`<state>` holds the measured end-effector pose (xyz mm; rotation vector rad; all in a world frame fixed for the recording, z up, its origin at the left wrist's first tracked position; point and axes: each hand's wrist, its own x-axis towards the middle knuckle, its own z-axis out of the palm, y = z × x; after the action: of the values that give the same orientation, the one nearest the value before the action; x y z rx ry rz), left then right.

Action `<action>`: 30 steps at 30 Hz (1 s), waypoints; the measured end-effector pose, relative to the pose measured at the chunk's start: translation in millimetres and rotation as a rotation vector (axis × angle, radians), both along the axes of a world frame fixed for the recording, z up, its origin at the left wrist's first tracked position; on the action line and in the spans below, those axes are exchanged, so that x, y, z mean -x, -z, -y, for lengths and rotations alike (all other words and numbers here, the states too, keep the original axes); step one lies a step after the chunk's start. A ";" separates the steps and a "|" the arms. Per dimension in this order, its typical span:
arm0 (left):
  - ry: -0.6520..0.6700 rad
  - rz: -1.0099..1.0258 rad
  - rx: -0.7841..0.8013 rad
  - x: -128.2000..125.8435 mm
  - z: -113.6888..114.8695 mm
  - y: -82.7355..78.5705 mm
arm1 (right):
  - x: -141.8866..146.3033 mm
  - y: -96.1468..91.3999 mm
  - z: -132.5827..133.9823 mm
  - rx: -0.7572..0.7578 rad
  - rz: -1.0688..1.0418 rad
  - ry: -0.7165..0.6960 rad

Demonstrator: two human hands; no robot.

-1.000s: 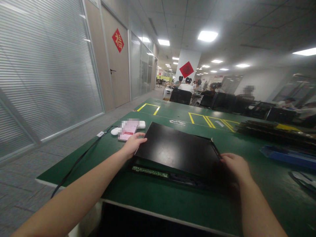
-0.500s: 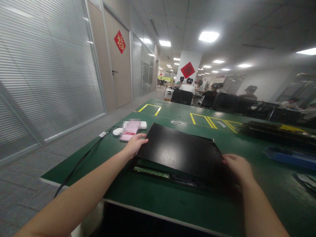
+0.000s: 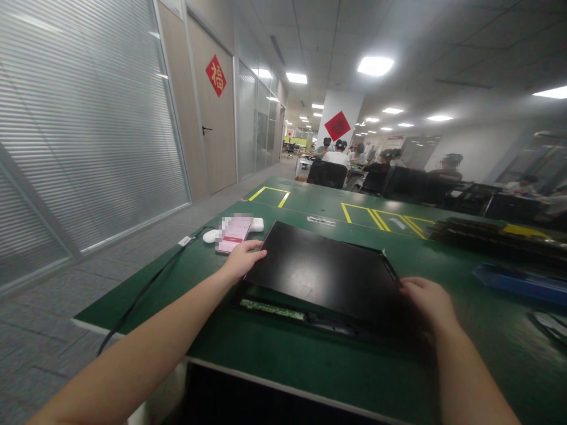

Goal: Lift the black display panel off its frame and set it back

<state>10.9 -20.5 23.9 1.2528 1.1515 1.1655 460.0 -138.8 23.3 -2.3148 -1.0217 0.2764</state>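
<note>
A black flat display panel (image 3: 323, 265) lies tilted over the green table in front of me. My left hand (image 3: 244, 260) grips its left edge, thumb on top and fingers out of sight below. At the opposite edge, my right hand (image 3: 427, 298) pinches the side of the panel. Under its near edge shows a strip of green circuit board (image 3: 272, 309), set in a dark frame (image 3: 336, 323) that the panel mostly covers.
Beyond my left hand lie a phone (image 3: 233, 239) and a white rounded object (image 3: 211, 236), with a black cable (image 3: 146, 289) running off the table's edge. To the right are a blue tray (image 3: 522, 283) and stacked dark parts (image 3: 487, 239). People sit farther back.
</note>
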 end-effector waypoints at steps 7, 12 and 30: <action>-0.057 -0.259 -0.177 2.1 -2.9 1.8 | 3.8 -4.1 0.8 0.000 0.026 0.004; -0.049 -0.343 -0.190 4.2 -7.6 8.4 | 4.8 -4.8 0.9 0.018 0.019 0.005; 0.006 -0.582 -0.234 8.3 -16.6 19.8 | 0.2 0.8 0.8 -0.029 0.001 0.010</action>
<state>2.5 -3.9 4.1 1.8514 1.4532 0.9733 459.8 -139.6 22.5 -2.2933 -1.0077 0.2550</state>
